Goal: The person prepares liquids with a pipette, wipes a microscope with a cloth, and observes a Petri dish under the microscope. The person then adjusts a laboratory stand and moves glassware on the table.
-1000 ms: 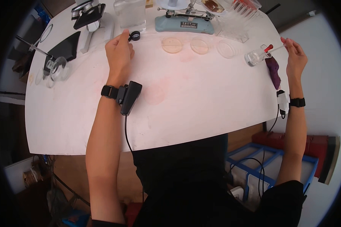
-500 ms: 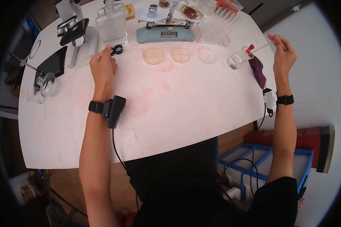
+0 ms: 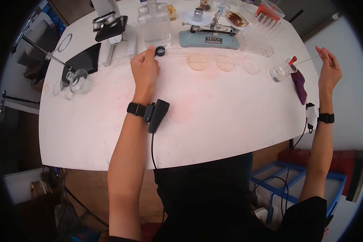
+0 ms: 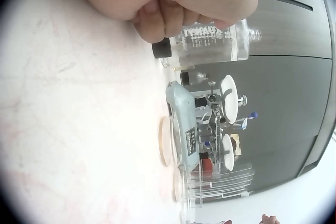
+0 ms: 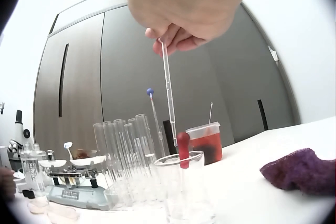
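Observation:
My right hand (image 3: 330, 74) pinches the top of a thin clear dropper (image 5: 168, 87), which slants down with its tip just above the rim of a glass beaker (image 5: 184, 195). Inside that beaker stands another dropper with a red bulb (image 5: 183, 145); clear liquid shows low in the beaker (image 3: 277, 74). My left hand (image 3: 144, 74) rests loosely curled on the table, fingertips beside a small black cap-like piece (image 3: 160, 51). In the left wrist view, the curled fingers of the left hand (image 4: 173, 3) lie against or very near the black piece (image 4: 161, 48); whether they touch it, I cannot tell.
Behind the hands stand a microscope (image 3: 111, 28), a clear bottle (image 3: 155, 32), a blue balance (image 3: 209, 39) and a test-tube rack (image 3: 257, 49). Three flat dishes (image 3: 198, 62) lie before the balance. A purple piece (image 3: 299, 86) lies beside the beaker, and a flask (image 3: 80, 82) stands at left.
The head view has shifted first left across the scene, then back right. Against the table, both hands stay nearly where they were, the right one still pinching the clear dropper.

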A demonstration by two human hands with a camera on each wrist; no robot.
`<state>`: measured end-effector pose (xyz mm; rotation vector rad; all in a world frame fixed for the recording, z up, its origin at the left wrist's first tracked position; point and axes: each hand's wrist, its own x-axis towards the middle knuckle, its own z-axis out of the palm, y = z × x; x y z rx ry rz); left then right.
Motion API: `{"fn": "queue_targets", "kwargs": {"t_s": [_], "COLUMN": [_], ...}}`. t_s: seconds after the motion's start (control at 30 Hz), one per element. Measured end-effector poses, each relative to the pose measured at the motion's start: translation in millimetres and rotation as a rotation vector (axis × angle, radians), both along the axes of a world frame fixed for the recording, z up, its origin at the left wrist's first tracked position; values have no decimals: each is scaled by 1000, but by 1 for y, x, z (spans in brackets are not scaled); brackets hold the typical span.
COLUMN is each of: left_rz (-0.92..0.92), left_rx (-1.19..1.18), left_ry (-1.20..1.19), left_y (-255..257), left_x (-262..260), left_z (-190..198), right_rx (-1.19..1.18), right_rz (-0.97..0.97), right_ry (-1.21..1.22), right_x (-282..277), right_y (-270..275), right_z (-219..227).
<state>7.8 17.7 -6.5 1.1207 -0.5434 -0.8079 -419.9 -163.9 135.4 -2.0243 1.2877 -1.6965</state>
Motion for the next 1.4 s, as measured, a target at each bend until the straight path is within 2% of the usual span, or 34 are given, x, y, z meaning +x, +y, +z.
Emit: {"fn": "queue_targets", "kwargs": {"t_s": [0.17,0.3,0.37,0.43,0.47,0.53,0.6,0.67,0.7,0.83,0.97,1.03,1.23,1.4], "left_rz": [4,18,10,20,15,11,-3,-36,-33,-16,-14,-9,-29,-25], "left_rx": [-2,7,-8,-21,-38,-52,-59,-61,-50,-24,-34,-31,-87,-43], "left_ry": [-24,-26,-17,-37,-7,43,60,73,74,81,71,44,82,81], "left_y": [0,-1,-2,-4,-5,-4,-2,-2,-1,0,-2,-3,-9,-9], "left_x": [1,0,0,4,5,4,5,3,3,3,2,3,4,3], "left_z": [-1,-1,-2,-6,-8,-4,0,3,3,4,5,3,1,3], "right_rx": [26,-16,-11,-20,-24,-59,16,-2,-7,40,-5,-36,-43,66], "right_rz": [-35,-79,-58,86,92,292,375,490,467,662,679,704,595,662], "right_ry": [54,-20,-36,-166,-171,-283,-438,-487,-503,-589,-563,-546,-391,-334], "right_x": [-3,7,19,39,54,94,151,196,217,313,370,380,387,402], "right_y": [-6,-9,-14,-12,-11,-10,1,-2,3,16,5,-3,5,2], "right_z": [1,14,19,30,34,42,53,55,54,52,37,34,31,3]}}
